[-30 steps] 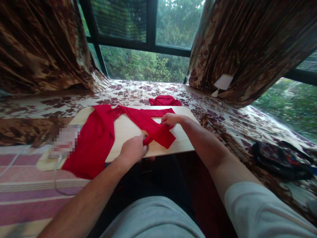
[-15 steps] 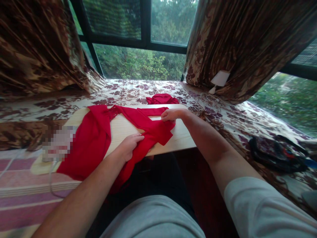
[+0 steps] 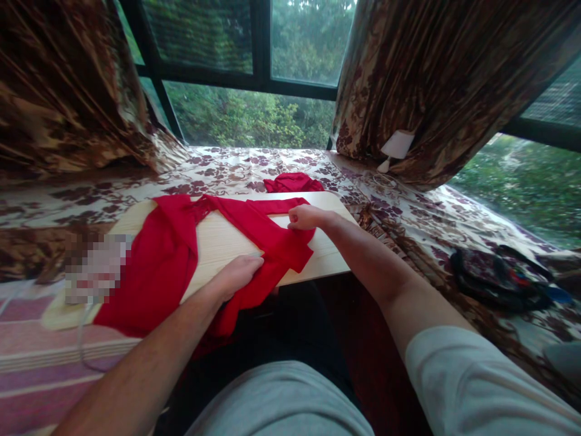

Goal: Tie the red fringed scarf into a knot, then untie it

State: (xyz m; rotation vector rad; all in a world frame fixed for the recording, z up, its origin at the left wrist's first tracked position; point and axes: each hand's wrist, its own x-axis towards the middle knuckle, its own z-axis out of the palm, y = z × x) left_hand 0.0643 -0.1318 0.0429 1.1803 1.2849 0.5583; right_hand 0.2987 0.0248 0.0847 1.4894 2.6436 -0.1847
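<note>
A red garment (image 3: 157, 266) lies spread over a pale wooden board (image 3: 215, 239), one part of it hanging off the near edge. My left hand (image 3: 240, 272) is closed on a strip of the red cloth at the board's near side; its fingertips are partly hidden. My right hand (image 3: 305, 217) pinches the same garment farther right, where bands of the cloth cross. Between the two hands the cloth lies fairly flat, with a squared end pointing right.
A second red cloth (image 3: 294, 181) lies bunched beyond the board. At the left end is a blurred-out object (image 3: 95, 269) with a cord. A small white lamp (image 3: 397, 145) stands by the curtain. On the right lies a black bag (image 3: 499, 278). Striped fabric (image 3: 40, 375) lies at lower left.
My left hand has curled more tightly at the cloth, and the hanging part has shifted slightly. My right hand stays at about the same place on the garment. The whole view has moved a little.
</note>
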